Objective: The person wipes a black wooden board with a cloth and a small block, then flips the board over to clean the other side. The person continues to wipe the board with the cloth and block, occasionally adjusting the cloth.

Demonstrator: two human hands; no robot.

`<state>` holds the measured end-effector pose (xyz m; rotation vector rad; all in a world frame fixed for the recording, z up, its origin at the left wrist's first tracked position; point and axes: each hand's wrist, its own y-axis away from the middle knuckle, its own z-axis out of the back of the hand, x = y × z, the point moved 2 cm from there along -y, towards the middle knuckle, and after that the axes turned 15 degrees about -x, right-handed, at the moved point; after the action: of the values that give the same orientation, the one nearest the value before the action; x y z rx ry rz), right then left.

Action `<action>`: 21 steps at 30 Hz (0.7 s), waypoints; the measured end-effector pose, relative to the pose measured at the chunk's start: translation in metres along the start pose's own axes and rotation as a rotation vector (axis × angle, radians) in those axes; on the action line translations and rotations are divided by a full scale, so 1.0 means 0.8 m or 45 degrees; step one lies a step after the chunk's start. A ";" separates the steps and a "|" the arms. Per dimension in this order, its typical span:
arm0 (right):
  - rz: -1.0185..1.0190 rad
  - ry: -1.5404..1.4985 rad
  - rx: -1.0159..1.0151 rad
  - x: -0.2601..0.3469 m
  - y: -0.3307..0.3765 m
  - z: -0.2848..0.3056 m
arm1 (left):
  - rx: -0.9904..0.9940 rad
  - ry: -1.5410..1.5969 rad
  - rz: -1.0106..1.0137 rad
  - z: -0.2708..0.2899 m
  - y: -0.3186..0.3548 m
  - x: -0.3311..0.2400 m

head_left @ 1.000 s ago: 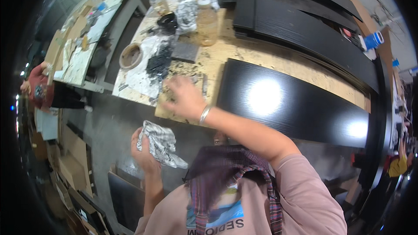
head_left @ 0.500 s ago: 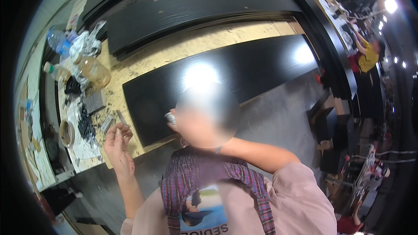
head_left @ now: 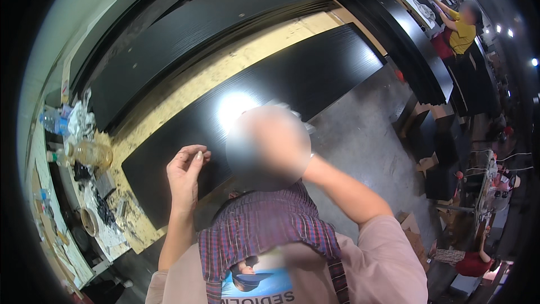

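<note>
A long black wood-grained board [head_left: 315,73] lies aslant on the pale yellow worktop, shining under a lamp. My left hand [head_left: 185,174] is above its near left part, fingers bent and thumb drawn in against them; anything pinched there is too small to make out. Over the middle of the board is my right hand [head_left: 273,135], largely hidden by a round blur. A pale, crumpled-looking thing [head_left: 291,111] shows at the far side of that hand and seems held in it; its kind is unclear.
Beyond the board lies a stack of black boards [head_left: 185,34]. To the left are a plastic bottle of yellowish liquid [head_left: 93,153], a tape roll [head_left: 89,221] and a grey block [head_left: 105,183]. Black boards [head_left: 394,28] stand at the right. A person in yellow [head_left: 462,34] works farther off.
My view has shifted, so the board sits farther left. My left hand has come from beside the worktop's left end to above the board. My right hand has swung rightward along it.
</note>
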<state>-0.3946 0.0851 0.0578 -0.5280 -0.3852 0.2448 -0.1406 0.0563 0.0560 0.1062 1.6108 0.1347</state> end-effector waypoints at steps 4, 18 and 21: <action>0.044 -0.063 0.002 -0.072 0.011 0.007 | -0.009 -0.012 -0.080 -0.096 -0.025 -0.004; 0.064 -0.042 -0.040 -0.292 -0.008 0.068 | -0.289 -1.212 -0.926 -0.300 -0.070 0.043; 0.241 -0.297 0.068 -0.247 0.000 0.067 | -0.298 -1.065 -0.852 -0.295 -0.070 0.049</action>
<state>-0.5951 0.0446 0.0428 -0.4845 -0.5546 0.5008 -0.3770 0.0017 0.0187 -0.4993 0.7225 -0.2210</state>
